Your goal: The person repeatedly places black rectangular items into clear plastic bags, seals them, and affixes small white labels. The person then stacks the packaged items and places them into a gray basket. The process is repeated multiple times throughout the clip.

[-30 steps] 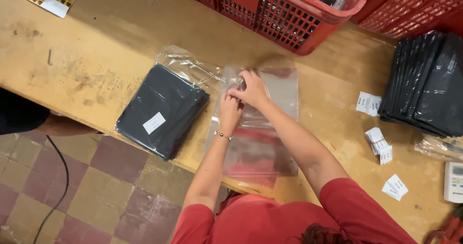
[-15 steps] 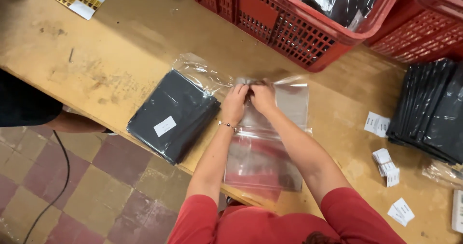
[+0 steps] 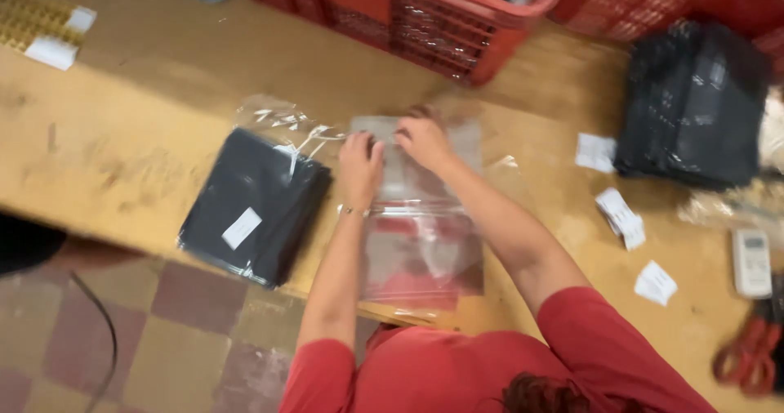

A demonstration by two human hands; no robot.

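Our hands have shifted little; left hand (image 3: 360, 161) and right hand (image 3: 422, 138) pinch, it seems, the far edge of the clear bag (image 3: 420, 225), flat on the worktop (image 3: 122, 119). Left of them one bagged dark garment (image 3: 253, 200) is done; right, an unbagged stack (image 3: 694, 107) waits.

A bagged black garment (image 3: 255, 205) with a white sticker is lying at nine o'clock on the wooden table (image 3: 147, 135). Red crates (image 3: 425, 8) are sitting at twelve o'clock, a stack of black garments (image 3: 694, 102) at two, white paper labels (image 3: 621, 213) are scattering around three o'clock, a white remote (image 3: 750, 262) beside them.
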